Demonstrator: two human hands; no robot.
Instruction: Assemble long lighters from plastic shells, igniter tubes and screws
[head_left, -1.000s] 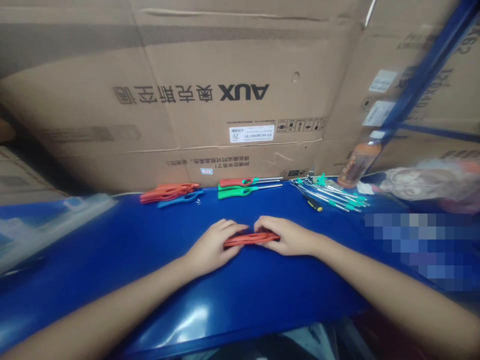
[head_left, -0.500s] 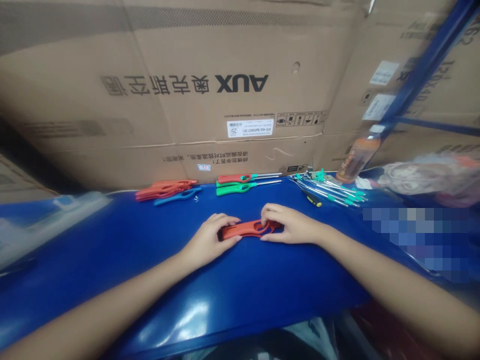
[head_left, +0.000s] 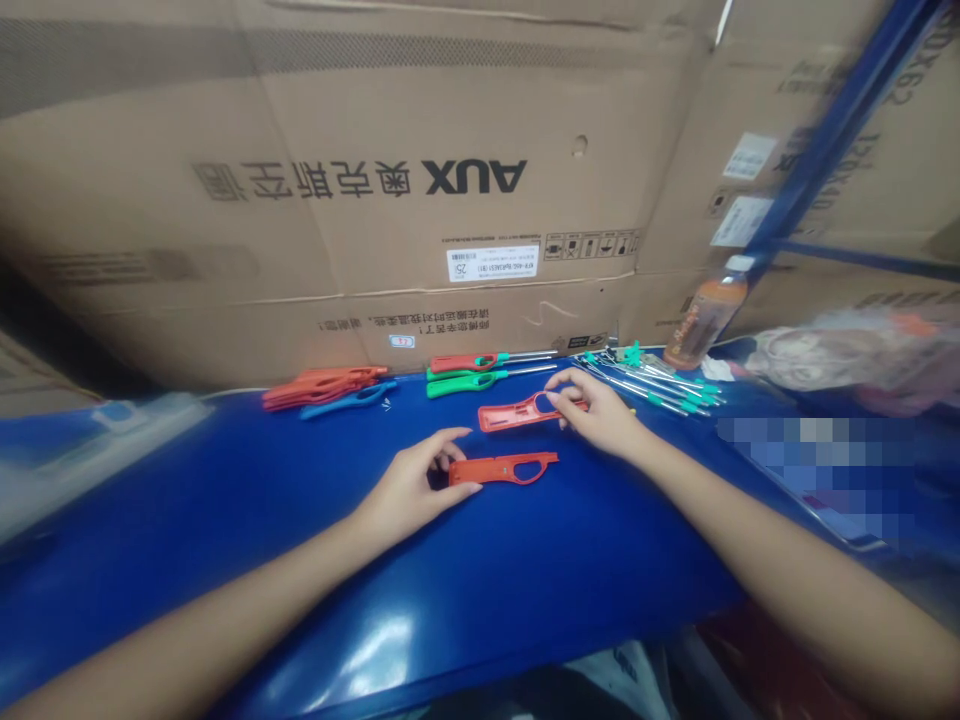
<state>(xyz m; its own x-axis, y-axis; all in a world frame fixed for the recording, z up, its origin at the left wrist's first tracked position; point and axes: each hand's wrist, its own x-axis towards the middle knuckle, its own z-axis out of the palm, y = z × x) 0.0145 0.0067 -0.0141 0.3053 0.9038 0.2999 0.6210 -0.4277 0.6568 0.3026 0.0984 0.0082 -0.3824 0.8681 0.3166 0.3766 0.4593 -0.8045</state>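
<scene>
An orange-red lighter handle half (head_left: 499, 469) lies on the blue tabletop. My left hand (head_left: 409, 485) is at its left end, the thumb along the near side and the fingers curled at the far side. Just beyond it, my right hand (head_left: 596, 412) pinches a second orange-red handle half (head_left: 514, 414) by its loop end, with the hollow inner face showing. Behind this piece lie a red lighter (head_left: 463, 362) and a green lighter (head_left: 461, 383), both with metal tubes.
Orange handle pieces (head_left: 322, 386) and a blue handle piece (head_left: 349, 399) are at the back left. Several metal rods with green ends (head_left: 660, 385) lie at the back right, near an orange drink bottle (head_left: 705, 315). A large cardboard box (head_left: 337, 240) stands behind the table.
The two orange handle halves have come apart. My right hand has lifted one away toward the back, while the other stays at my left hand.
</scene>
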